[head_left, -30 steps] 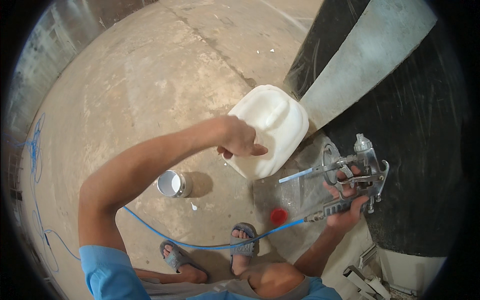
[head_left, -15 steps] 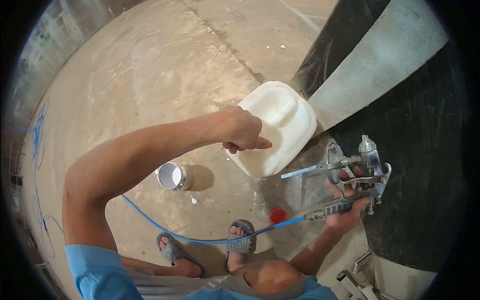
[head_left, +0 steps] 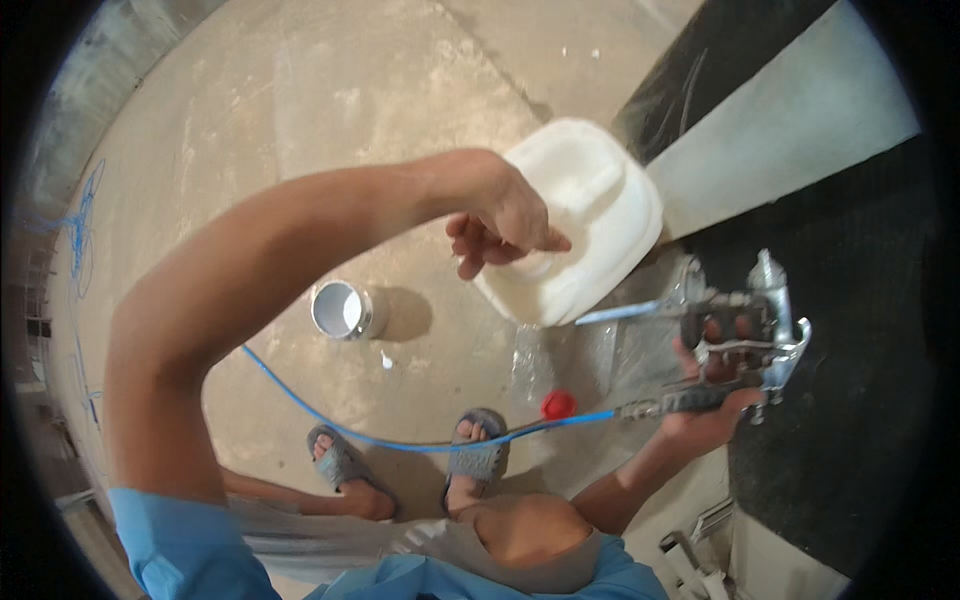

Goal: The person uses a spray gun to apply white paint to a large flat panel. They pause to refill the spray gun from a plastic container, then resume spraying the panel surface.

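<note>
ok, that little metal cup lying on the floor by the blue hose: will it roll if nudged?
Probably. The metal cup lies on its side on bare concrete, its open mouth showing, so its round wall likely rolls freely. It looks empty and thin-walled, so probably light. The blue hose running close beside it might stop it.

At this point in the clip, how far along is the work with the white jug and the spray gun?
Done: a red cap already lies on the floor, apparently off the white jug. In hand: the left hand grips the jug's handle, tipping it, while the right hand holds the metal spray gun. Left: no liquid shows flowing yet; the small metal can stands apart, untouched.
</note>
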Available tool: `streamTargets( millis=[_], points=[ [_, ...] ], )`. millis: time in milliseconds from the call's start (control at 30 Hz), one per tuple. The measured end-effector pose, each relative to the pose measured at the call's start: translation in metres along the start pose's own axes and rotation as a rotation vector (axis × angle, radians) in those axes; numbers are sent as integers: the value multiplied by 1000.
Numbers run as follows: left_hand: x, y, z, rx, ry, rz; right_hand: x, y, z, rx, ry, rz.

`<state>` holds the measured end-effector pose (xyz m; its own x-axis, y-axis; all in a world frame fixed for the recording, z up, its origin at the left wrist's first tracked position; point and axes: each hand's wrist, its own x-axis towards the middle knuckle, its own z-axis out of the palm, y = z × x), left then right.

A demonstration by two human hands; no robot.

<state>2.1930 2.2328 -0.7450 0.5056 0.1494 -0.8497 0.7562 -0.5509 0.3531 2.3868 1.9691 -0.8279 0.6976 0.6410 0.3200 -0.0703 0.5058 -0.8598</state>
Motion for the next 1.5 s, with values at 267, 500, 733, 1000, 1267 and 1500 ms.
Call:
streamTargets(
  millis=[267,500,733,1000,1267,1500],
  points=[
    [3,-3,21,-102,155,-19,5,-17,0,-219,73,-27],
    [-10,10,22,54,310,-62,-8,-58,-7,-291,27,-128],
    [-18,2,-11,-60,656,237,-15,-74,-8,-264,20,-106],
    [45,11,20,84,1479,382,-18,-74,-9,-331,35,-102],
    [51,-3,42,-173,1399,498,-17,-85,-1,-261,-21,-154],
    [-35,-144,80,-1277,1971,764,-23,-71,19,25,69,-201]
  ],
)
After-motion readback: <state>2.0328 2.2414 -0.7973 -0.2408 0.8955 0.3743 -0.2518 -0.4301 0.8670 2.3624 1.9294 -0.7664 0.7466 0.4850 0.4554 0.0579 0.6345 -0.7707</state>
